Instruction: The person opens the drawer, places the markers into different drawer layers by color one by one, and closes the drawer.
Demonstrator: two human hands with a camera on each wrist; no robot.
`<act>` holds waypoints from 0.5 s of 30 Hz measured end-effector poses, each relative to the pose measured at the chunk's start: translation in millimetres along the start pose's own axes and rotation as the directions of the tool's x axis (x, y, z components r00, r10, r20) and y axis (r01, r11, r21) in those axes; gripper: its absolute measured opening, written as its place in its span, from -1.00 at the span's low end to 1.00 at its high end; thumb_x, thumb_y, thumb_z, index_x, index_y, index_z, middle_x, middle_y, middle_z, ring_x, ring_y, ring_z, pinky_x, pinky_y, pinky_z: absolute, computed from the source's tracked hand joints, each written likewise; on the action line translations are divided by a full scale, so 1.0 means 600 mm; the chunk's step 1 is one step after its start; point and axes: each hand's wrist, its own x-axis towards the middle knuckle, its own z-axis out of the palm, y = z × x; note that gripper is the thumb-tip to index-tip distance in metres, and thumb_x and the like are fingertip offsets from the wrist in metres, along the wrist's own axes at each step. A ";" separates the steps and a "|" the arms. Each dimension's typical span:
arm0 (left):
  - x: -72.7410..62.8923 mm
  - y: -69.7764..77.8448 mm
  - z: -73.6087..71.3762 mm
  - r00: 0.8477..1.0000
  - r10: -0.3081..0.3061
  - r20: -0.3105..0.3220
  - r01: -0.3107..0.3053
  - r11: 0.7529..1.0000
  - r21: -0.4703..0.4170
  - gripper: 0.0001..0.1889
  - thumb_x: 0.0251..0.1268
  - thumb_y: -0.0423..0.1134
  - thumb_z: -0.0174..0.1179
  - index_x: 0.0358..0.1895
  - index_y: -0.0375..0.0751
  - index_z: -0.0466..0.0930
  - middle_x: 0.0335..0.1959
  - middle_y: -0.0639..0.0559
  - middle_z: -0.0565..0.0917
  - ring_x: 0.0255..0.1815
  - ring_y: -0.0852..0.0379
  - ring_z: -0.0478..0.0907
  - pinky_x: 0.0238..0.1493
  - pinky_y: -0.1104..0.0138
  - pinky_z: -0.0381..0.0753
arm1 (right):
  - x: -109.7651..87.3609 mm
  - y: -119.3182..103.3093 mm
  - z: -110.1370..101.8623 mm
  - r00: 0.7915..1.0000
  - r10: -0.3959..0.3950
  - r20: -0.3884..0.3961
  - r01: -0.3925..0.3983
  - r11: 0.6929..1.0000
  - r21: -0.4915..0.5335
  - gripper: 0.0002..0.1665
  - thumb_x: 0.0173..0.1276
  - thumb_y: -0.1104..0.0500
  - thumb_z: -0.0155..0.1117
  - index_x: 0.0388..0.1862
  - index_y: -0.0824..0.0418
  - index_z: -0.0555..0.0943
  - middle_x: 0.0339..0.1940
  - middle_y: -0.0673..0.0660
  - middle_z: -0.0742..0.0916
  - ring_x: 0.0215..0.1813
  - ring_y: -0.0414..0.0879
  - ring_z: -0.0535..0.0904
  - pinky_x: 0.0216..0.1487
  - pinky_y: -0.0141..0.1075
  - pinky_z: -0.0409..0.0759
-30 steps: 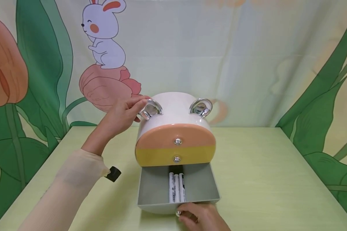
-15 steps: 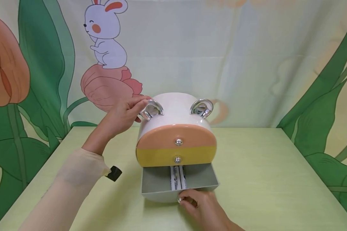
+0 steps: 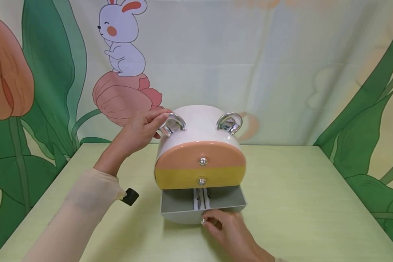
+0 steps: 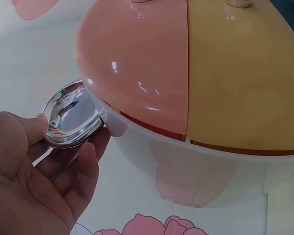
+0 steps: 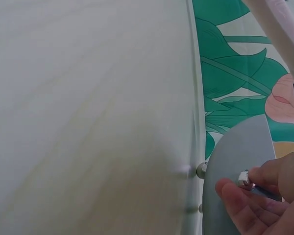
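A rounded white desktop drawer box (image 3: 199, 122) stands on the table, with an orange drawer front (image 3: 180, 156) above a yellow one (image 3: 180, 178), both closed. Its lowest grey drawer (image 3: 178, 216) is pulled partway out and holds several white marker-like sticks (image 3: 201, 199), their far ends hidden under the box. My left hand (image 3: 139, 129) pinches the chrome ear-shaped ring (image 4: 73, 115) at the box's upper left, thumb on the rim and fingers behind it. At the front, my right hand (image 3: 230, 231) pinches the small silver knob (image 5: 244, 179) of the grey drawer between thumb and fingers.
A second chrome ear (image 3: 230, 123) sits at the upper right of the box. Light green tabletop (image 3: 298, 203) extends on both sides. Behind hangs a printed curtain (image 3: 281, 72) with a rabbit and flowers. A black piece (image 3: 130, 197) sticks out from my left wrist.
The grey drawer has slid inward toward the box with my right hand on its knob, and less of the white sticks shows. My left hand stays on the ear.
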 end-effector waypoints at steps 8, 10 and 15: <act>0.000 0.001 0.002 1.000 0.013 -0.003 -0.013 1.000 -0.021 -0.54 0.67 -0.01 0.02 0.47 -0.06 0.50 0.23 -0.12 0.60 -0.04 -0.12 0.64 0.07 0.08 0.67 | 0.006 0.010 0.007 0.999 -0.016 -0.034 0.016 1.000 -0.024 -0.84 0.29 0.39 0.49 -0.21 0.17 0.77 -0.35 -0.07 0.79 -0.38 -0.37 0.59 -0.36 -0.45 0.62; -0.001 0.000 0.002 1.000 0.014 -0.004 -0.014 1.000 -0.020 -0.54 0.67 0.00 0.02 0.47 -0.06 0.50 0.23 -0.13 0.61 -0.04 -0.13 0.65 0.07 0.07 0.67 | 0.008 0.013 0.009 0.999 -0.019 -0.041 0.018 0.999 -0.035 -0.83 0.28 0.40 0.49 -0.20 0.18 0.76 -0.35 -0.07 0.79 -0.37 -0.38 0.60 -0.35 -0.45 0.63; 0.000 -0.003 0.003 1.000 0.011 -0.007 -0.011 1.000 -0.013 -0.53 0.67 0.02 0.01 0.48 -0.04 0.49 0.26 -0.11 0.59 -0.04 -0.13 0.65 0.07 0.06 0.67 | 0.015 0.017 0.014 0.999 -0.019 -0.044 0.017 0.998 -0.055 -0.84 0.30 0.38 0.49 -0.19 0.18 0.76 -0.33 -0.09 0.79 -0.32 -0.36 0.63 -0.29 -0.43 0.65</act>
